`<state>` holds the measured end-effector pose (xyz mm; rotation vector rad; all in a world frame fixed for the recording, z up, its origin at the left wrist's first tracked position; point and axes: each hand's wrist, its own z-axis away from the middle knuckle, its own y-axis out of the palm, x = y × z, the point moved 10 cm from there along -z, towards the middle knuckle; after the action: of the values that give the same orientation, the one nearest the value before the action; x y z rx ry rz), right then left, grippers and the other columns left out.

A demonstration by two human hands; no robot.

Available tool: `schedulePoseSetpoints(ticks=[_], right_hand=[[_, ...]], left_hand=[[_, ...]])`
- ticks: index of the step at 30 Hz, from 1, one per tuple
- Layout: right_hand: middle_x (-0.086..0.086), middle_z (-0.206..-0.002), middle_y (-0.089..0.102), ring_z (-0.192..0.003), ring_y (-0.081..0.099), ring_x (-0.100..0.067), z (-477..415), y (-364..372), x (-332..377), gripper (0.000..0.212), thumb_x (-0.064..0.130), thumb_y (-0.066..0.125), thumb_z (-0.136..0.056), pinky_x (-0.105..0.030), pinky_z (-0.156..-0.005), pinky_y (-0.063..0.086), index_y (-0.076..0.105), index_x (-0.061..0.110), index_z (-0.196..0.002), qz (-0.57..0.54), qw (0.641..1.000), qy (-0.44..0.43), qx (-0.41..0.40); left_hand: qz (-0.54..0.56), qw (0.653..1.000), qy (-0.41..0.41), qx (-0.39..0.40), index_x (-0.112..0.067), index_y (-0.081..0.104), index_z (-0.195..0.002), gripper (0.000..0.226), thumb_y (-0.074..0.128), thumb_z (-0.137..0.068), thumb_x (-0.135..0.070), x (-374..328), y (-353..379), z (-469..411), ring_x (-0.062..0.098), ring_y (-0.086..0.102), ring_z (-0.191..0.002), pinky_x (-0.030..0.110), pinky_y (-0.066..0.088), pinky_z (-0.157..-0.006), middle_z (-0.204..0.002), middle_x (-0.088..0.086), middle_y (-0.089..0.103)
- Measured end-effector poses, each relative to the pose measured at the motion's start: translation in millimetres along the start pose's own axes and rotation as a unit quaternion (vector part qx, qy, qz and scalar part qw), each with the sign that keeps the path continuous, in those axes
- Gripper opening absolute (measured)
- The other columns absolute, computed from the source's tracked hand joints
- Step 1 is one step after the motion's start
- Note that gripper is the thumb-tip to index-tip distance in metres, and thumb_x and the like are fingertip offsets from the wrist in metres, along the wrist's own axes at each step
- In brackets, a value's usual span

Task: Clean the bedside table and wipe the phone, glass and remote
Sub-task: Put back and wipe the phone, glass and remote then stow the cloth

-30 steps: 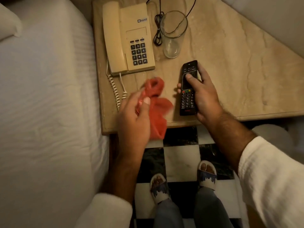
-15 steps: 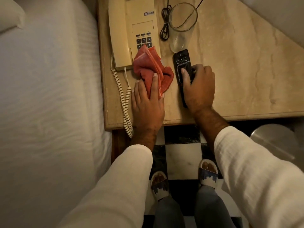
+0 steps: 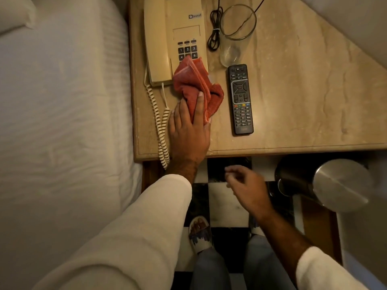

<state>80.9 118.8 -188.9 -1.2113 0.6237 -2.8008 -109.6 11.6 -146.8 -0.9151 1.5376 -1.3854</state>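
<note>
Left grip [image 3: 188, 135] clasps the red cloth [image 3: 194, 84] against the phone [image 3: 167, 38] on the worktop [image 3: 303, 91], right grip [image 3: 245, 185] empty and slack off its edge, so short firm strokes, I'd say, keeping clear of the remote [image 3: 240, 99] and glass [image 3: 229, 54] just beside.

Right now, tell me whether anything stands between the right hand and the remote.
Nothing visible. The right hand hangs empty off the front edge of the table; the remote lies straight ahead on bare tabletop. The red cloth and left hand sit to its left.
</note>
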Motion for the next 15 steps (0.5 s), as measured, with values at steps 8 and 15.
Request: schedulePoseSetpoints(ticks=[8, 15], right_hand=[[-0.023, -0.141, 0.064, -0.112, 0.058, -0.019, -81.5, 62.4, -32.1, 0.038, 0.016, 0.055, -0.108, -0.045, -0.114, 0.05, 0.062, -0.006, -0.138, -0.113, 0.976, 0.187, 0.019], [-0.023, -0.11, 0.078, -0.094, 0.077, -0.035, -68.8, 73.7, -63.6, 0.017, 0.007, 0.06, -0.101, -0.049, -0.093, 0.064, 0.073, 0.009, -0.09, -0.193, 0.953, 0.233, -0.023]], left_hand=[[-0.003, 1.0, 0.002, -0.018, -0.022, 0.026, -0.168, 0.073, 0.046, -0.102, -0.046, -1.2, 1.1, 1.4, 0.04, 0.044, -0.148, 0.056, 0.033, -0.123, -0.162, 0.025, 0.042], [0.003, 1.0, -0.001, -0.021, -0.023, 0.026, -0.168, 0.073, 0.045, -0.102, -0.045, -1.7, -2.1, 1.3, 0.04, 0.045, -0.148, 0.056, 0.033, -0.123, -0.162, 0.024, 0.042]])
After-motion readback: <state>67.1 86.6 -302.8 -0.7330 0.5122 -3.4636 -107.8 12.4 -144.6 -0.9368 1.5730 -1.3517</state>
